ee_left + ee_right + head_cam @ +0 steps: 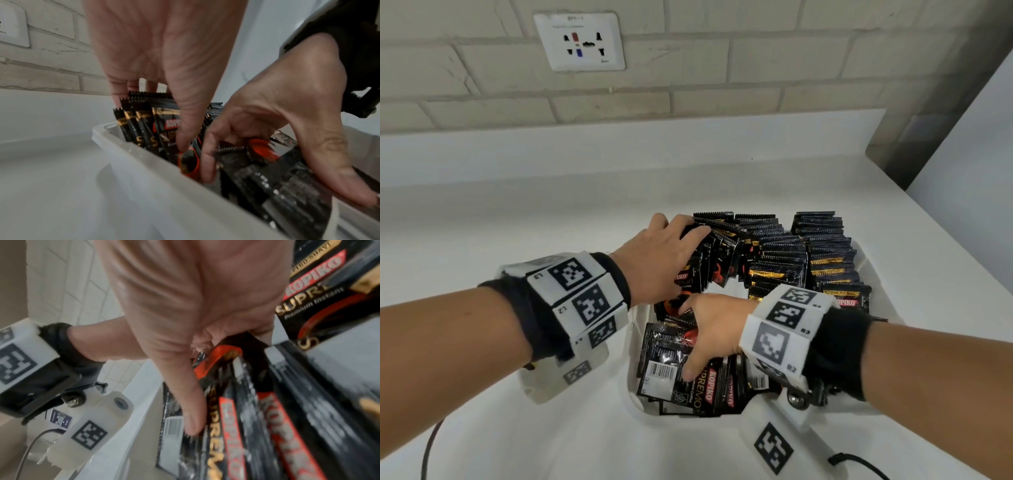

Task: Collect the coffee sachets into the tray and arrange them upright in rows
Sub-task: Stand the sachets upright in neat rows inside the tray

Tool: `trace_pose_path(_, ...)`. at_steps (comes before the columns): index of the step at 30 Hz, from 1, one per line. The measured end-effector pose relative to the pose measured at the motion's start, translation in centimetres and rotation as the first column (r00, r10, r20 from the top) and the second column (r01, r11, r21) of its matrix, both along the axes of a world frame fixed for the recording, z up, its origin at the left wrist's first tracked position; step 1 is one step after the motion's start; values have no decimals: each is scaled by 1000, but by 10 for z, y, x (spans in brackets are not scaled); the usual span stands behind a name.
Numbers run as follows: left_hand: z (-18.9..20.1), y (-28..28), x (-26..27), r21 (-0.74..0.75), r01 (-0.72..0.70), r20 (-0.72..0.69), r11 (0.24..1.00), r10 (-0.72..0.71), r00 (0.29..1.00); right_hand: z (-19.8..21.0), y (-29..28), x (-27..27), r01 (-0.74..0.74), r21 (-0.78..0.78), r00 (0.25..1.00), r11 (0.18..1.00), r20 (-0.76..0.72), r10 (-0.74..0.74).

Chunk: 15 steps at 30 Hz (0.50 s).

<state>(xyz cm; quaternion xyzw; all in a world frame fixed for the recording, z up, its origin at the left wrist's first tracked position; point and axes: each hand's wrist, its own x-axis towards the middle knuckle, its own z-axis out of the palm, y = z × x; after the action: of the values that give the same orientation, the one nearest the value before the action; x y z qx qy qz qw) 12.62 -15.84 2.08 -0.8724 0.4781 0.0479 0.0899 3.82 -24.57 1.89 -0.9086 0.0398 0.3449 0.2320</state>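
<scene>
Two hands work inside the tray: left hand clasps the upright row; right hand, nearer, pinches flat-lying sachets, long axes horizontal.

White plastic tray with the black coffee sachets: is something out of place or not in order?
Yes. In the white plastic tray, the black coffee sachets at the far right stand upright in rows, but the near-left sachets lie flat and overlapping. The left hand grips a leaning row; the right hand holds loose ones.
</scene>
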Motion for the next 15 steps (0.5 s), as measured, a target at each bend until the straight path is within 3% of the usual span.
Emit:
trace_pose_path(9,1,2,-2,1,-13,-52,1000,13,999,9,-5,-6,-216,-12,976,976,-6,216)
trace_pose_path(15,-2,5,-5,-5,-8,-11,1000,8,1000,11,0,-9,-224,-16,970,974,97,225)
